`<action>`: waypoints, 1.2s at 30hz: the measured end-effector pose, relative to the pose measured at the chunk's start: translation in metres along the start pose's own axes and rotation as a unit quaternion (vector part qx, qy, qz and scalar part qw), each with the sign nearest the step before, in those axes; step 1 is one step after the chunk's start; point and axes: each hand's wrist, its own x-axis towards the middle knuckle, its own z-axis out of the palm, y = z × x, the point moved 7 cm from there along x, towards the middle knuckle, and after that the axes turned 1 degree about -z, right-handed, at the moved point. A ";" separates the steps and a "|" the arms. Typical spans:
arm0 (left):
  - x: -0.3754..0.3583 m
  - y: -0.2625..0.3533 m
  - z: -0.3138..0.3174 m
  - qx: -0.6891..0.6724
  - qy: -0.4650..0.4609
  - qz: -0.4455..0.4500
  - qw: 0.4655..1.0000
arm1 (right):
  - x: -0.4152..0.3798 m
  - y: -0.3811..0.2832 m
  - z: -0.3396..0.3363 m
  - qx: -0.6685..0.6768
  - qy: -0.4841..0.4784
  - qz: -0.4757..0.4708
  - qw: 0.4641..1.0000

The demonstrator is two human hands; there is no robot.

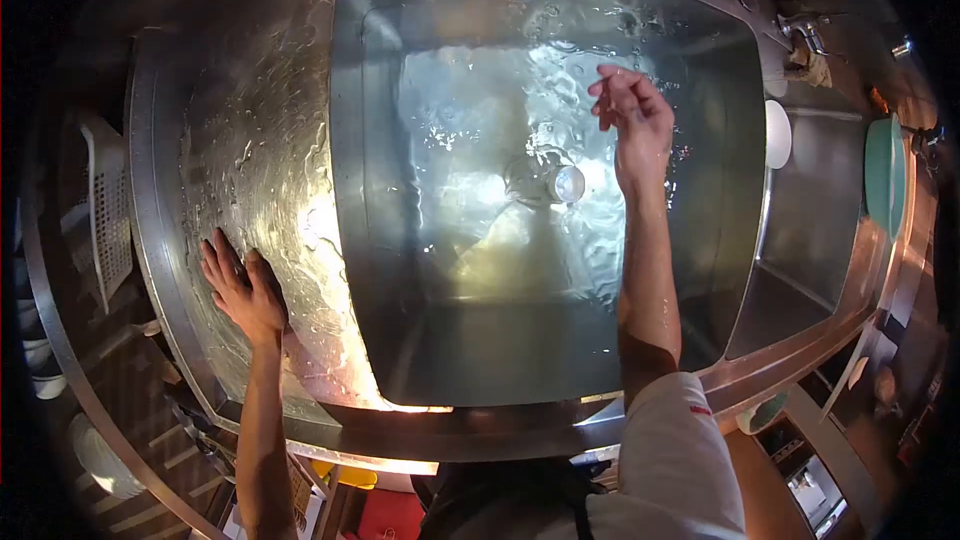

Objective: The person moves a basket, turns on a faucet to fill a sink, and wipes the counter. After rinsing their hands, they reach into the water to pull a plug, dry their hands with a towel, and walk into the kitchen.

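Observation:
A large steel sink basin [480, 340] holds water with ripples and bubbles. Over its right part hangs my right hand [635, 110], fingers apart and slightly curled, with nothing in it. Below and left of that hand, a small round clear object [567, 183] shows at the middle of the basin; whether it is a glass or a drain part I cannot tell. My left hand [242, 290] rests with spread fingers on the wet steel drainboard [250, 140] left of the basin, holding nothing.
Taps [808, 30] stand at the upper right. A smaller sink [810, 190] lies to the right, with a white round item [777, 134] at its edge and a green basin [884, 177] beyond. A white perforated basket [108, 210] and stacked plates [105, 455] are at the left.

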 end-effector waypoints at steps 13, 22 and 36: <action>-0.001 0.004 -0.002 -0.015 0.015 0.019 1.000 | 0.035 0.164 -0.090 -0.650 -0.118 -0.094 0.745; 0.001 -0.001 0.001 0.002 0.006 0.012 1.000 | -0.026 0.146 -0.052 -0.401 -0.232 -0.128 0.877; 0.001 -0.005 0.003 -0.007 -0.004 -0.007 1.000 | -0.098 0.134 0.018 -0.177 -0.353 0.300 0.868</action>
